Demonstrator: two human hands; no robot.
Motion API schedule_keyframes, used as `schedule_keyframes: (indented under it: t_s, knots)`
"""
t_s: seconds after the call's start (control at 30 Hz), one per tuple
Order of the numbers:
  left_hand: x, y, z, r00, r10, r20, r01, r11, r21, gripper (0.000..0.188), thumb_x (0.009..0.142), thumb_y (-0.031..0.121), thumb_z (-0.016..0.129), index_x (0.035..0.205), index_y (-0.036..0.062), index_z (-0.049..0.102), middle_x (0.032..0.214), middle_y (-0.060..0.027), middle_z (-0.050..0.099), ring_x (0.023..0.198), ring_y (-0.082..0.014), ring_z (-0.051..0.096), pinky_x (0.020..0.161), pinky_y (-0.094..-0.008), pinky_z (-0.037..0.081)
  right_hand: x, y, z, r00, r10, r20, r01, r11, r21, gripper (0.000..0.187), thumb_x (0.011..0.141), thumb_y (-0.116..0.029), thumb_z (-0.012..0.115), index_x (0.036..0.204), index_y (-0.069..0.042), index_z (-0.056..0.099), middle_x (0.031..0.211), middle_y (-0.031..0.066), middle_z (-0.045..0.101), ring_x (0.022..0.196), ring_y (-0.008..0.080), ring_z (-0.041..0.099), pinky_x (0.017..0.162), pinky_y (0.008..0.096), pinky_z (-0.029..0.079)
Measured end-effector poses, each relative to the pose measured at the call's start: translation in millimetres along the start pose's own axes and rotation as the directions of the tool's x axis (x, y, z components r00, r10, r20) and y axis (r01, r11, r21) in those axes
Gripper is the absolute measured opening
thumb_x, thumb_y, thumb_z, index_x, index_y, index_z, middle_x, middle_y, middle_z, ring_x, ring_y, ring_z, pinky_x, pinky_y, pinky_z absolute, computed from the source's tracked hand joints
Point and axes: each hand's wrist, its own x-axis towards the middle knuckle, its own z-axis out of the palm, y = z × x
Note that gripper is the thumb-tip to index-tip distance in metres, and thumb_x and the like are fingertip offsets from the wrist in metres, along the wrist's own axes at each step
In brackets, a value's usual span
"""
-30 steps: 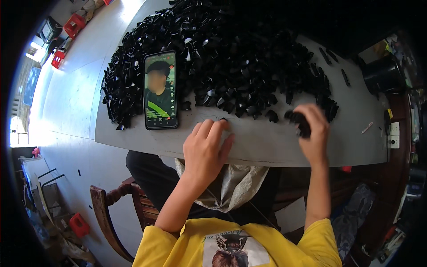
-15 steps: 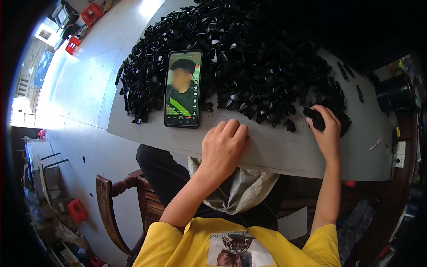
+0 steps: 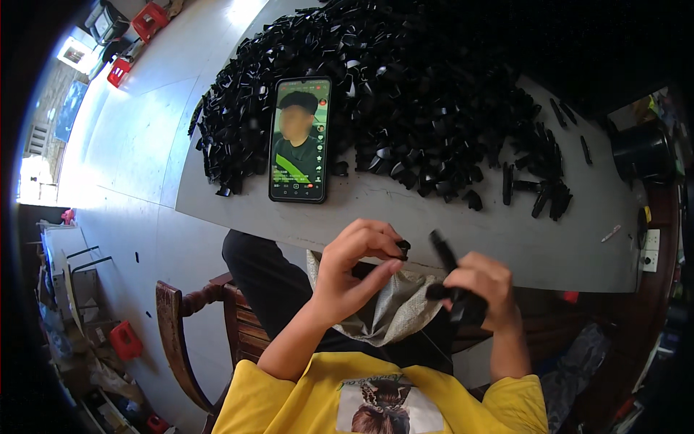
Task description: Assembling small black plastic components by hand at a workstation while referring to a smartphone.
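the left hand (image 3: pixel 350 264) pinches a small black piece (image 3: pixel 404 249), likely light, stiff, best held by its edges; the right hand (image 3: pixel 484 278) grips a blurred black thing (image 3: pixel 443 250).

Yellow printed shirt (image 3: pixel 376 398), dark trousers (image 3: pixel 255 266)

Dark cursive script (image 3: pixel 376 379) runs along the top of the printed panel (image 3: pixel 391 407) on the yellow shirt (image 3: pixel 303 396), too small to read with certainty. On the phone (image 3: pixel 300 139), which lies on the counter (image 3: pixel 253 211), small pale caption lines (image 3: pixel 288 174) at the screen's lower left are likewise illegible.
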Motion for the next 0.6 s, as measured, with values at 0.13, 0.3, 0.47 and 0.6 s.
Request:
schedule_keyframes:
  t_s: [0.13,0.3,0.47,0.6]
  knots:
    - [-9.7,1.6,14.3,0.996,-0.025,-0.087,-0.013,0.909,-0.416,0.012,0.092,0.0,0.054,0.102,0.0012,0.048,0.111,-0.0117,0.052,0.095,-0.0134,0.056,0.083,-0.0259,0.047,6.8,-17.8,17.3,0.984,-0.054,0.171,0.011,0.969,0.247,0.025,0.068,-0.014,0.07,0.091,-0.007,0.063,0.071,0.0075,0.053,0.059,0.0263,0.056,0.052,0.0352,0.043]
    - [-21.6,4.2,32.4,0.978,-0.088,-0.188,0.019,0.939,-0.343,0.014,0.093,-0.003,0.05,0.105,0.0014,0.043,0.092,-0.0046,0.053,0.069,-0.0028,0.045,0.062,-0.0175,0.038,6.5,-23.8,39.7,0.978,-0.05,0.201,-0.032,0.922,0.385,0.025,0.07,-0.013,0.07,0.093,-0.006,0.062,0.068,0.0076,0.055,0.06,0.0272,0.057,0.053,0.0366,0.043]
    - [-28.3,-0.3,16.2,0.971,-0.047,-0.234,0.027,0.996,-0.088,0.017,0.092,-0.006,0.049,0.105,0.0017,0.042,0.095,-0.0064,0.051,0.063,-0.0038,0.044,0.056,-0.0175,0.037,4.3,-34.4,48.4,0.965,0.016,0.261,-0.146,0.861,0.487,0.034,0.073,-0.01,0.072,0.105,-0.004,0.063,0.074,0.0098,0.06,0.064,0.0253,0.06,0.059,0.033,0.047]
    - [-32.1,-6.5,5.3,0.941,0.032,-0.336,-0.047,0.998,-0.035,0.019,0.092,-0.007,0.046,0.107,0.0025,0.039,0.102,-0.0096,0.05,0.061,-0.0049,0.044,0.054,-0.0172,0.037,-5.8,-39.7,48.4,0.93,0.237,0.282,-0.364,0.709,0.605,0.051,0.074,-0.008,0.075,0.121,-0.003,0.057,0.079,0.006,0.063,0.068,0.0135,0.06,0.065,0.0249,0.048]
